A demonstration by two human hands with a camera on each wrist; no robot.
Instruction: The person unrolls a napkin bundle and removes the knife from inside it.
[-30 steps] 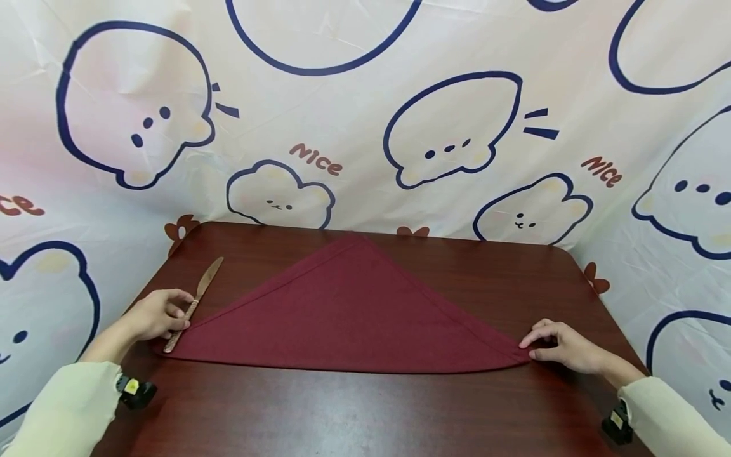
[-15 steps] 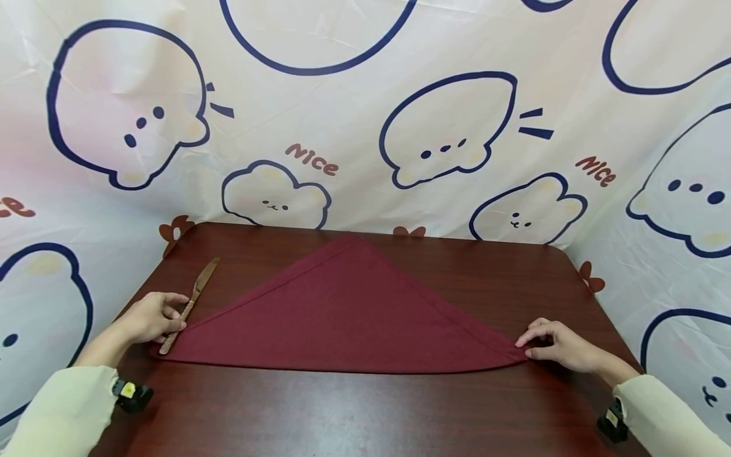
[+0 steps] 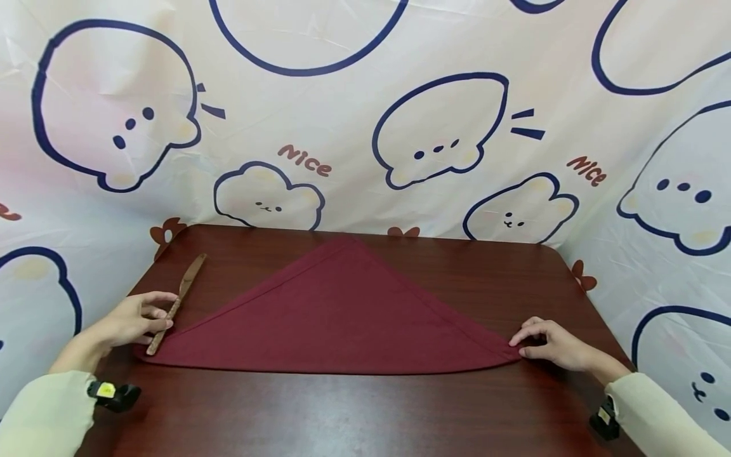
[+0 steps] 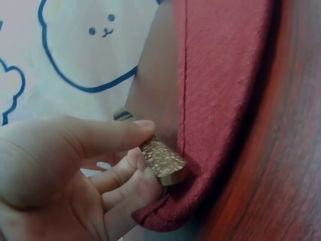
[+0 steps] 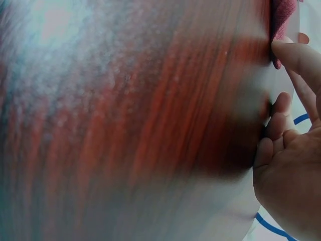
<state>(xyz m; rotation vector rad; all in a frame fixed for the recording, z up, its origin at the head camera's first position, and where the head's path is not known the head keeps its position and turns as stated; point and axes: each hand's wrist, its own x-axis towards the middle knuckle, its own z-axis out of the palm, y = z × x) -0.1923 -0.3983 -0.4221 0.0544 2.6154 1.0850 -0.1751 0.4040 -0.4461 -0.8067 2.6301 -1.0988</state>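
A dark red cloth (image 3: 342, 311), folded into a triangle, lies on the brown wooden table with its long edge nearest me and its peak at the far edge. Over its left corner, my left hand (image 3: 130, 319) holds a gold-coloured table knife (image 3: 177, 303) by the handle, blade pointing away. The left wrist view shows thumb and fingers pinching the hammered handle (image 4: 163, 159) just beside the red hem (image 4: 215, 75). At the opposite corner my right hand (image 3: 556, 344) pinches the cloth tip between thumb and index finger; its other fingers curl loosely in the right wrist view.
The glossy brown table (image 3: 342, 412) has rounded far corners. A pale sheet (image 3: 354, 139) printed with blue-outlined cartoon figures hangs behind it and along both sides. Each wrist carries a small black camera (image 3: 116, 395).
The whole head view has shifted, so everything appears further left. My left hand and wrist have moved slightly left, still holding the knife. The right hand keeps its pinch on the cloth corner.
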